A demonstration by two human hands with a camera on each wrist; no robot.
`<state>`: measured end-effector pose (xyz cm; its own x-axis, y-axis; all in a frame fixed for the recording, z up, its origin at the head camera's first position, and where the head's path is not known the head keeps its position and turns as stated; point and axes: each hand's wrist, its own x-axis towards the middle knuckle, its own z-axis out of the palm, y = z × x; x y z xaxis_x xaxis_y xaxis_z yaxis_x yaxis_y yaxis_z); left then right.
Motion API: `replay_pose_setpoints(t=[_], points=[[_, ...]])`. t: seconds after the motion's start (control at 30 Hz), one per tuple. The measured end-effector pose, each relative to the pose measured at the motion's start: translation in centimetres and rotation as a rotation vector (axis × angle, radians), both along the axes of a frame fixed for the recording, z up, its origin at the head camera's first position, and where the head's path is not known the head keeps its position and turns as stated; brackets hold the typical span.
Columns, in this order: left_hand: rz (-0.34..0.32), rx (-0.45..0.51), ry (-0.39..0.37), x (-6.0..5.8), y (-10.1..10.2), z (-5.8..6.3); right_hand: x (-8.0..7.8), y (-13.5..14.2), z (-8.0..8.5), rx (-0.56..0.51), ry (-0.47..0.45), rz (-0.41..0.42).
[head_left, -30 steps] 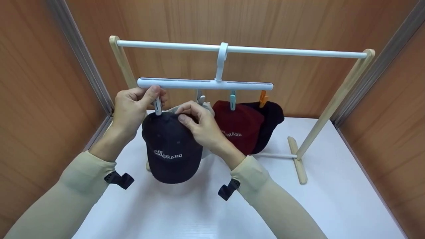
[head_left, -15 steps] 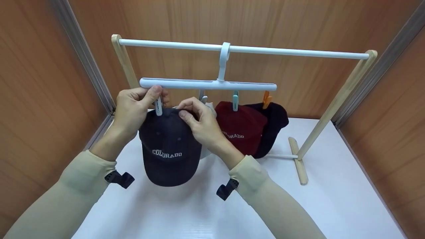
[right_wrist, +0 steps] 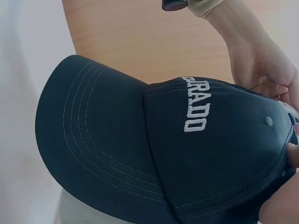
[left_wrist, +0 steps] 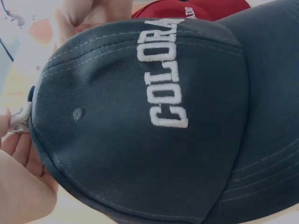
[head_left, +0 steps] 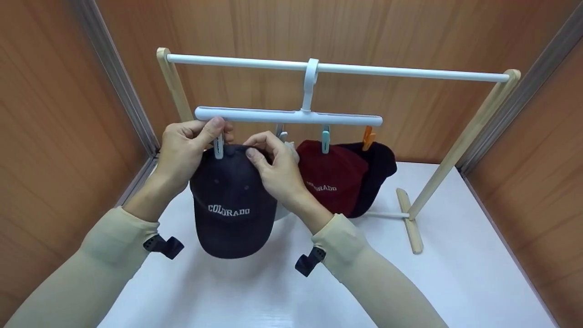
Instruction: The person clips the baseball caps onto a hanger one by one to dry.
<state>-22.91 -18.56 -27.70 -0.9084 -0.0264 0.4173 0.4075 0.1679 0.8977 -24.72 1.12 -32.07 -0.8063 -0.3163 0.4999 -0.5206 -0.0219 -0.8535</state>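
Observation:
In the head view a dark navy baseball cap [head_left: 234,187] with white COLORADO lettering hangs brim down below the left end of a white hanger [head_left: 255,115]. My left hand [head_left: 184,146] pinches a grey clothespin [head_left: 219,148] just under the hanger bar, and the clothespin's lower end overlaps the cap's top edge. With thumb and fingers my right hand [head_left: 278,166] pinches the cap's top edge, right of the clothespin. The cap's front fills the left wrist view, the clothespin [left_wrist: 21,119] at its edge. Its brim shows at left in the right wrist view.
The hanger hooks over the white rod [head_left: 387,70] of a wooden rack [head_left: 464,146]. A maroon cap [head_left: 334,177] hangs from a teal clothespin [head_left: 325,139], a black cap [head_left: 382,173] from an orange one [head_left: 368,138]. A pale cap [head_left: 282,212] is mostly hidden behind the navy cap.
The navy cap's top edge has risen toward the hanger and its front has turned more toward me. My right hand has moved up slightly with it; the left keeps its pinch.

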Motion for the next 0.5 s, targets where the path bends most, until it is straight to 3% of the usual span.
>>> replay_pose_setpoints(t=[0.3,0.5], points=[[-0.020,-0.053,-0.007,0.0,-0.3,-0.4,0.0,0.3,-0.1,0.029,-0.009,0.013],[-0.024,-0.114,0.003,-0.5,-0.6,-1.1,0.3,1.3,-0.4,0.155,0.042,-0.032]])
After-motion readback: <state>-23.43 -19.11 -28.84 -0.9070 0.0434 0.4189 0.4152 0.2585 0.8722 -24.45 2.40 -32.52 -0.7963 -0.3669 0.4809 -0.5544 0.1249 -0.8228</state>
